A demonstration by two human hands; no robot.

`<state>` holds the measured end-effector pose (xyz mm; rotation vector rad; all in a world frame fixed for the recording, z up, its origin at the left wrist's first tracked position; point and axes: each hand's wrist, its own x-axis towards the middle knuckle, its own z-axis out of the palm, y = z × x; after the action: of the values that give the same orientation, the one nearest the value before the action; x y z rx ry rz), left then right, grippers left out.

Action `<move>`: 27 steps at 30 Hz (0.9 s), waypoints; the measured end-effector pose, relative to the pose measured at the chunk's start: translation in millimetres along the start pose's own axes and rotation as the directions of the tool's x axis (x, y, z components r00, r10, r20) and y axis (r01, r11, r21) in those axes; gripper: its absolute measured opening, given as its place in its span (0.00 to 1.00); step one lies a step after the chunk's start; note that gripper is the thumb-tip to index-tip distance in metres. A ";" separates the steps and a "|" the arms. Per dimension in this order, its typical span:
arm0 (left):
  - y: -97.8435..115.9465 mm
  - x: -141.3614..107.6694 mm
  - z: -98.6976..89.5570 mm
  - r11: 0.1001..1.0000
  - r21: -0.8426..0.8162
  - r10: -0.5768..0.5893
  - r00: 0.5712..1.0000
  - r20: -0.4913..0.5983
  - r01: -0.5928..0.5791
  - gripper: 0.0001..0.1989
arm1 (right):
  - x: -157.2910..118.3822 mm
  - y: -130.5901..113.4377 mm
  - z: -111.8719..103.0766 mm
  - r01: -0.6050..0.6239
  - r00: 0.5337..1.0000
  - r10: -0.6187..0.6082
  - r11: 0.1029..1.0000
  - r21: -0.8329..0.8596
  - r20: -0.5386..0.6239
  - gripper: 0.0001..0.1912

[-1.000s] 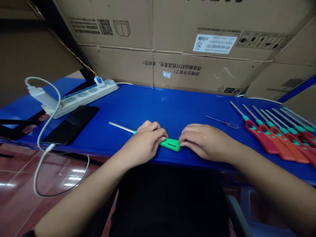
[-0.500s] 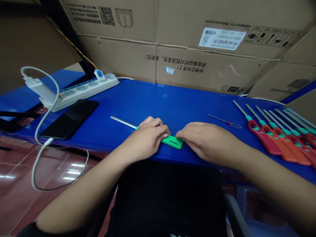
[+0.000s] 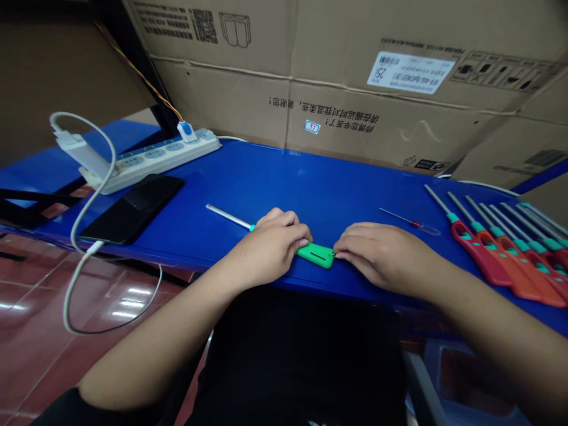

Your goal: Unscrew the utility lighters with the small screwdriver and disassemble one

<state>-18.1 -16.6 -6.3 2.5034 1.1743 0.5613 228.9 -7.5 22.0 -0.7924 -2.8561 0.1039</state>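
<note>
A green long-necked lighter [image 3: 316, 255] lies on the blue table near its front edge, its metal tube pointing to the back left. My left hand [image 3: 276, 245] is wrapped round the lighter's middle. At the lighter's right end, my right hand [image 3: 371, 252] pinches something tiny and dark against the end of the handle; its shape is too small to make out. A thin screwdriver [image 3: 416, 224] with a red and clear handle rests behind my right hand. Several red and orange lighters [image 3: 481, 251] lie side by side at the right.
A white power strip [image 3: 155, 158] with a charger and cable stands at the back left of the blue table [image 3: 284, 177]. A black phone [image 3: 133, 208], plugged into the cable, lies before it. A large cardboard box [image 3: 222, 89] rises along the back edge.
My right hand has drawn slightly away from the lighter's end, so a small gap with something thin in it now shows. The whole view has shifted a little.
</note>
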 end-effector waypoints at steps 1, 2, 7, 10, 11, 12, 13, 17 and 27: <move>-0.4 -0.2 0.4 1.000 -0.002 0.000 1.000 -0.001 0.000 0.14 | 0.8 -0.2 -2.1 -0.002 1.000 0.002 1.000 0.023 0.010 0.12; -0.7 -0.3 0.7 1.000 -0.003 0.001 1.000 -0.003 -0.001 0.14 | 1.6 -0.4 -4.2 -0.005 1.000 0.004 0.999 0.044 0.021 0.12; -0.9 -0.6 0.8 1.000 -0.001 -0.003 1.000 -0.003 0.003 0.14 | 4.2 -1.8 -10.1 0.004 0.999 -0.007 0.998 0.058 0.040 0.12; -0.3 0.1 0.2 1.000 -0.002 0.004 1.000 0.000 -0.004 0.15 | 5.9 -4.6 -12.1 0.015 0.998 -0.016 1.000 0.025 0.059 0.12; -0.1 0.3 0.2 1.000 -0.002 0.004 1.000 -0.001 -0.004 0.15 | 6.8 -5.5 -12.8 0.013 0.997 -0.015 1.000 0.021 0.072 0.12; 0.0 0.4 0.3 1.000 -0.002 0.003 1.000 -0.005 -0.003 0.15 | 7.9 -6.3 -13.4 0.013 0.996 -0.015 1.000 0.019 0.086 0.12; 0.1 0.4 0.5 1.000 -0.002 0.002 1.000 -0.009 -0.002 0.14 | 9.1 -6.9 -13.9 0.016 0.995 -0.018 1.000 0.017 0.101 0.11; 0.3 -0.5 1.3 1.000 0.004 0.000 1.000 -0.019 0.000 0.14 | 13.7 -7.9 -15.1 0.042 0.992 -0.039 0.999 -0.019 0.119 0.11; 1.0 0.4 0.7 1.000 0.013 -0.012 1.000 -0.003 0.012 0.15 | 16.2 -3.8 -13.9 0.060 0.993 -0.066 0.996 0.065 0.096 0.13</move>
<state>-16.9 -16.9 -6.4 2.5055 1.1964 0.5564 215.9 -2.1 38.5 -0.7027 -2.9506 0.2280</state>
